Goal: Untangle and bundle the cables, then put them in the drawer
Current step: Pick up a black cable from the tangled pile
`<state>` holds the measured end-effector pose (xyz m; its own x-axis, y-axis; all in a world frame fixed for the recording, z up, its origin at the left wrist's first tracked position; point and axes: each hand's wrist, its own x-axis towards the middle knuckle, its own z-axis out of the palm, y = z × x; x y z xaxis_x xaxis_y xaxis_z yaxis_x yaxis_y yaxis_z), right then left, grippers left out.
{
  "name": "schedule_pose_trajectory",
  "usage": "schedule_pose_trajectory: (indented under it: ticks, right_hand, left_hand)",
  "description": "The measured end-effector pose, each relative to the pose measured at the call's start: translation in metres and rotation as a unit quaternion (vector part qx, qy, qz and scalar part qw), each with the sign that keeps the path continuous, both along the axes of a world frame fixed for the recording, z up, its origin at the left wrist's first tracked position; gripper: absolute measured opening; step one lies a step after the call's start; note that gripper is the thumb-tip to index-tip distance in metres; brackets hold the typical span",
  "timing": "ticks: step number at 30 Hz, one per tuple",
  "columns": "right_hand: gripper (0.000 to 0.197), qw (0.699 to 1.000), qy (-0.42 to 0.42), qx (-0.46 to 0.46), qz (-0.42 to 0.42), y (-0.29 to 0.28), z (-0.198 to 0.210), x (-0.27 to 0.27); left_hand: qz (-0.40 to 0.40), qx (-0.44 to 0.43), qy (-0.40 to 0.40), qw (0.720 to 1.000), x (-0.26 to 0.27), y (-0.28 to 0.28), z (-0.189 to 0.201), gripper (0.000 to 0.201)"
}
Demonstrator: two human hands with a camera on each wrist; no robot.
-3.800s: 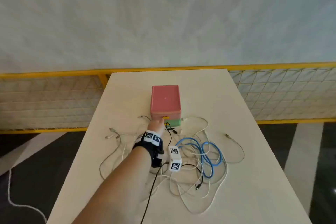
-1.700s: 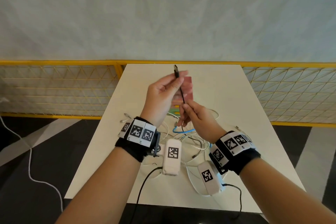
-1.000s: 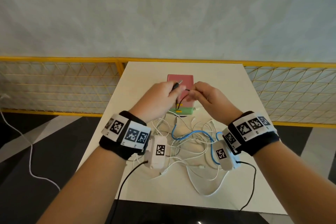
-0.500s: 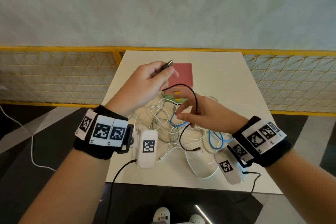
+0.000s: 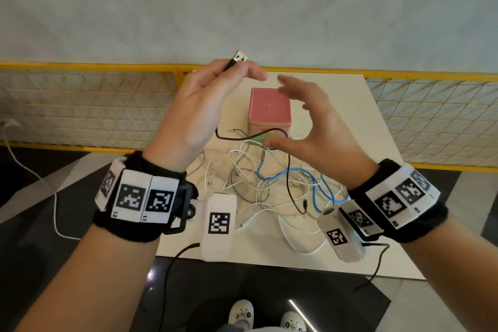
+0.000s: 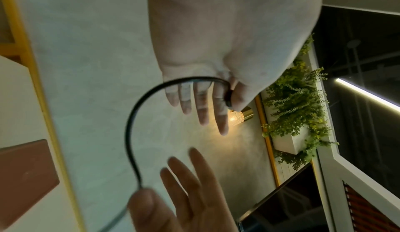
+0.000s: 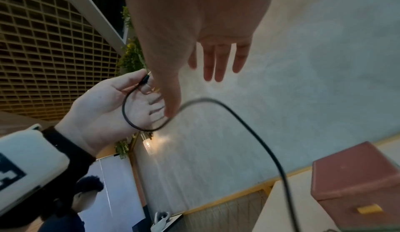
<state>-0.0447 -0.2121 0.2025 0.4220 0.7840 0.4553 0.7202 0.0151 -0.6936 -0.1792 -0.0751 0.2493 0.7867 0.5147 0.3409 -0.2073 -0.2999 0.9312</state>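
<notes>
Nearest us, white cables (image 5: 258,194) lie in a loose tangle on the smooth pale counter (image 5: 358,121), a glossy blue cable (image 5: 318,183) looped through them. Above that heap we have both hands raised. Our left hand (image 5: 199,113) pinches the thin black cable (image 5: 288,178) just behind its metal USB plug (image 5: 239,56), thumb against curled fingers, plug poking up past the grip. From there the rubbery cord arcs down across our palm, runs over to our right hand (image 5: 315,127) and drops to the pile. The right grip is wide open, fingers spread and blurred, with the cord at the thumb (image 6: 147,208). Beyond, the boxy pink drawer unit (image 5: 269,108) sits mid-counter, with its green drawer (image 5: 258,139) and yellow handle (image 7: 368,208).
</notes>
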Motion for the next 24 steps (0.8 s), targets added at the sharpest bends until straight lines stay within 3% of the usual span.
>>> schedule_pose_trajectory:
  ticks: [2,5,8,12,15,18,21,24]
  right_hand:
    - [0.064,0.998,-0.033,-0.027,0.054,0.005,0.002,-0.006]
    - [0.032,0.991,-0.002,-0.015,0.136,0.021,-0.001,-0.020]
    - [0.021,0.992,0.059,-0.028,0.110,0.036,-0.004,-0.019]
    - [0.023,0.973,0.155,-0.045,0.165,0.039,-0.014,-0.026]
    - [0.027,0.942,0.245,-0.087,0.214,0.034,-0.039,-0.040]
    - [0.026,0.925,0.286,-0.116,0.222,0.025,-0.064,-0.052]
    - [0.027,0.920,0.273,-0.171,0.225,0.020,-0.087,-0.058]
    - [0.030,0.919,0.192,-0.270,0.213,0.013,-0.115,-0.061]
  left_hand:
    - [-0.024,0.010,0.010,1.000,0.003,-0.009,-0.001,0.026]
    - [-0.065,0.028,0.037,0.997,0.011,-0.019,-0.005,0.027]
    - [-0.042,0.037,0.054,0.997,0.015,-0.021,-0.011,0.028]
    - [0.066,0.052,-0.012,0.996,0.017,-0.011,-0.009,0.022]
    - [0.089,0.034,-0.121,0.988,0.016,0.003,0.000,0.019]
    - [0.098,0.025,-0.155,0.983,0.011,0.014,0.007,0.020]
    - [0.096,0.023,-0.154,0.983,0.008,0.016,0.001,0.021]
    - [0.094,0.004,-0.158,0.983,0.006,0.018,-0.006,0.020]
